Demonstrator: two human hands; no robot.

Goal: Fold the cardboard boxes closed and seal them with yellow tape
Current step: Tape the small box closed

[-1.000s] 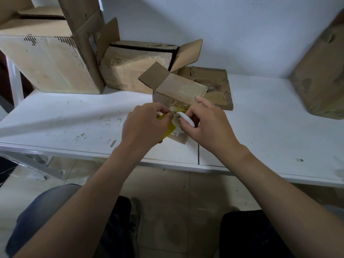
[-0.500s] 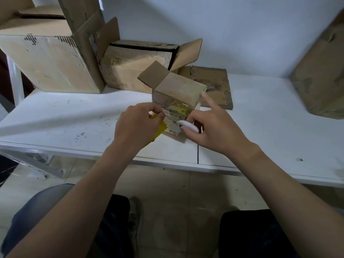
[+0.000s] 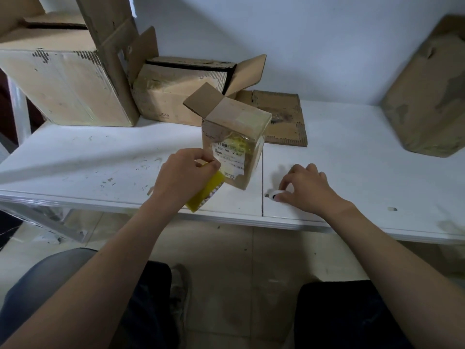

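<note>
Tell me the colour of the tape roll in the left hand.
Yellow. The tape roll in the left hand shows best in the head view.

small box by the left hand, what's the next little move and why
Probably release the white cutter and move the right hand to fold down the open flap on the small box: the cutter rests on the table, and the left hand grips the yellow tape roll beside the box.

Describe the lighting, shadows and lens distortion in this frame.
Head view: soft, dim, even light, no harsh glare, only a faint sheen on the taped face of the small box. Head view: the right hand casts a blurry shadow on the table. Head view: the wide-angle lens bows the table's front edge.
</note>
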